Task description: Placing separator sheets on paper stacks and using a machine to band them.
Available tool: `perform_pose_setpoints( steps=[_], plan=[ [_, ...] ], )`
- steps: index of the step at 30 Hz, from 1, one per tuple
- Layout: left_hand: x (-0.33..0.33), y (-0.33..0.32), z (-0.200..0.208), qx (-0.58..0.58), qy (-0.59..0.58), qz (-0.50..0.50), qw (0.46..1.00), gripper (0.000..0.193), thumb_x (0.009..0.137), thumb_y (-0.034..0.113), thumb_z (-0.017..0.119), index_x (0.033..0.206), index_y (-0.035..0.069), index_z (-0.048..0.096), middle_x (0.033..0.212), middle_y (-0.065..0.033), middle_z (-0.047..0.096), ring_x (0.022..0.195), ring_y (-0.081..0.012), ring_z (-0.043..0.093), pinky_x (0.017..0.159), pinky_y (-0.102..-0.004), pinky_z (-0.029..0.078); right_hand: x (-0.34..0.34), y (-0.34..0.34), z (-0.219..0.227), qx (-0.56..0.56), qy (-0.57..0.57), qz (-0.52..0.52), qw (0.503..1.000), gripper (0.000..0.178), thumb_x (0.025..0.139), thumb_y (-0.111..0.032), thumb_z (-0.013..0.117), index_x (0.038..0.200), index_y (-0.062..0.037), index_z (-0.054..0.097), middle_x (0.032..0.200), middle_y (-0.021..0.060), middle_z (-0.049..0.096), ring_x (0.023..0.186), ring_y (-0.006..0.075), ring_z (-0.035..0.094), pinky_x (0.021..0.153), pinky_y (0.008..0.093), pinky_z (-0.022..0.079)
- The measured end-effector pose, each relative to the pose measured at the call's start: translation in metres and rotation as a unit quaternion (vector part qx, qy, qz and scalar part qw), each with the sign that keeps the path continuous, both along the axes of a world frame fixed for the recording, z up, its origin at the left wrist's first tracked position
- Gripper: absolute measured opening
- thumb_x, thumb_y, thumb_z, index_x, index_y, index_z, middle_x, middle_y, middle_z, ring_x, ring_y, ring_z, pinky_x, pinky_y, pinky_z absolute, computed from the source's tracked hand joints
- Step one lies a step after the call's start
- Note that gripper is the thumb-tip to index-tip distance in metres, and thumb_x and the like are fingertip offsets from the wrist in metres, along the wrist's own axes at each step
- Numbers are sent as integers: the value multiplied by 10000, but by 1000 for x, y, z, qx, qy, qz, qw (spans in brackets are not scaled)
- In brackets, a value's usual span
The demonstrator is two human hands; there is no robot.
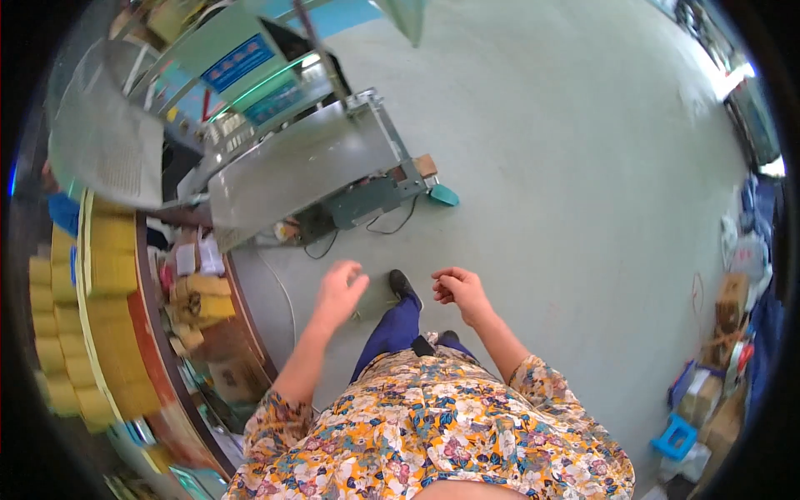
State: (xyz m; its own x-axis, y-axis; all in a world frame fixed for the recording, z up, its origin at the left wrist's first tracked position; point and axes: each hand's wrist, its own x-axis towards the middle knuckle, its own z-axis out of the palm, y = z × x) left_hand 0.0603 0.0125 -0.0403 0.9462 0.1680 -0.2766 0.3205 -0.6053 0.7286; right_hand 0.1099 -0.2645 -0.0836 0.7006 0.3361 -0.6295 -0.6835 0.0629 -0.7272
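Apart, left hand (340, 292), right hand (465, 293), fingers (450, 273) loosely parted, broad floor (583, 167), steel worktop (300, 162) edging its left

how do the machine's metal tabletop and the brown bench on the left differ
Look: the metal tabletop is grey and shiny, while the brown bench is reddish brown and duller.
Load: the brown bench carries yellow stacks; no such stacks sit on the metal tabletop.
Underneath: the brown bench has a cluttered shelf, the metal tabletop a dark green housing.
Shared: both stand in the picture's left half.
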Motion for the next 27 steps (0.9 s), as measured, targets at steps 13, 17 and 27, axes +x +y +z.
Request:
perform_pose_setpoints(
  steps=[13,17,27],
  plan=[
    [316,57,-76,352,-229,-171,891,601,867,308,572,1360,-8,437,1434,-222,403,1333,-393,370,1102,-509,285,297,115,-181,7,81,-64,995,548,838,-13,499,1373,-128,472,802,95,620,590,157,598,525,295,499],
    [325,51,-76,312,-179,-174,917,649,853,304,558,1400,-2,392,1468,-226,352,1345,-403,347,1113,-540,250,377,146,-255,-12,89,-51,995,600,829,13,498,1401,-156,436,814,107,619,565,160,592,485,300,487],
    [324,60,-71,348,-118,-173,914,633,909,375,470,1397,-19,380,1453,-255,348,1321,-435,358,1092,-571,267,430,204,-317,-44,104,59,992,665,814,46,513,1406,-241,419,717,103,605,488,177,576,429,324,473]
  ],
)
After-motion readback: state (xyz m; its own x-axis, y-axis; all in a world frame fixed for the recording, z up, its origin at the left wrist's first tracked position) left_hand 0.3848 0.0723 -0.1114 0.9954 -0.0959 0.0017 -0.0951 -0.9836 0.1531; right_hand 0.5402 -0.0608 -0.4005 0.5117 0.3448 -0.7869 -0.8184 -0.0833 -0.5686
